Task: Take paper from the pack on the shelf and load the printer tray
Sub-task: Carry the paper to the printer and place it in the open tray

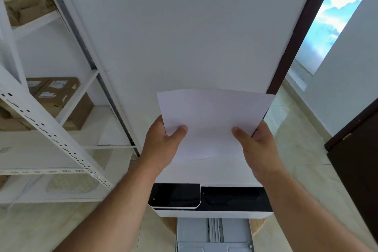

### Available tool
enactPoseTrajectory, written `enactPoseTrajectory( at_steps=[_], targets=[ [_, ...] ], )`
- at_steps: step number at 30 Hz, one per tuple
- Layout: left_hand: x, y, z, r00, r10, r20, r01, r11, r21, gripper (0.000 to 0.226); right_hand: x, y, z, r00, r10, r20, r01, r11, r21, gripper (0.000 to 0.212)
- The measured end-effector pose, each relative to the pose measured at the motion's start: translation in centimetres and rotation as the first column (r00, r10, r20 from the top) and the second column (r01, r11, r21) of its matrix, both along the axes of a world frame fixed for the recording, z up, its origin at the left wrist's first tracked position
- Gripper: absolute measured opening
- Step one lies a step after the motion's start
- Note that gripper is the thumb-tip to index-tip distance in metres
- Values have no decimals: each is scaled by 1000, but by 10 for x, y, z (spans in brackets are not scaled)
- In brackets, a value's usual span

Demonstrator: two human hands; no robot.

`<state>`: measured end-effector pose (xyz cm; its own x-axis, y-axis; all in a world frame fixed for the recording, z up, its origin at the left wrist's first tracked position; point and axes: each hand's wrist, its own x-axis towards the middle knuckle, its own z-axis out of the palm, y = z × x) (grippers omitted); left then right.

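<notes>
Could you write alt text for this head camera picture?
Two bare hands, left hand and right hand, hold a stack of white paper above a white printer, whose grey tray is pulled out. White shelving with cardboard boxes stands left.

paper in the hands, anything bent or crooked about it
Slightly. The paper, held by the left hand and right hand above the printer, sags in the middle and sits tilted, its right top corner lower. No tears show. The tray below is pulled out.
</notes>
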<state>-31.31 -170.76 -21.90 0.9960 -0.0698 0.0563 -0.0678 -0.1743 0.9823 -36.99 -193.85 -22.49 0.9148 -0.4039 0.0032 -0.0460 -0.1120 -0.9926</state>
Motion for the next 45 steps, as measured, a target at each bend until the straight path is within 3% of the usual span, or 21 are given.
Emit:
enactPoseTrajectory(
  at_steps=[7,14,24,30,34,38,40,42,45],
  targets=[
    [3,3,-16,992,-39,-117,35,999,-33,21,5,-1,-19,996,29,-83,-28,1000,15,36],
    [0,-5,-31,976,-23,-214,-9,989,-148,31,3,7,-30,985,49,-168,-43,998,37,42],
    [-23,1,-12,990,54,-132,-52,998,20,18,-19,-3,-24,978,149,-145,-156,987,-34,39],
    [-60,3,-9,971,-101,-218,113,993,43,21,-56,-27,-19,942,246,-228,-265,963,-55,27],
    [-87,-1,-25,966,-108,-235,127,989,69,23,-88,-31,-31,936,273,-225,-254,961,109,30],
    [-111,5,-48,969,-62,-239,81,994,67,37,-144,-26,-63,955,185,-230,-96,932,351,27],
    [-122,10,-67,959,-7,-284,0,1000,-25,24,-181,-10,-79,962,144,-234,1,849,528,22],
    [-137,14,-85,932,13,-361,-61,991,-122,9,-216,15,-93,972,47,-232,140,676,724,14],
    [-171,18,-109,905,-25,-425,-57,982,-180,12,-257,61,-111,963,-87,-256,264,521,812,12]
  ],
)
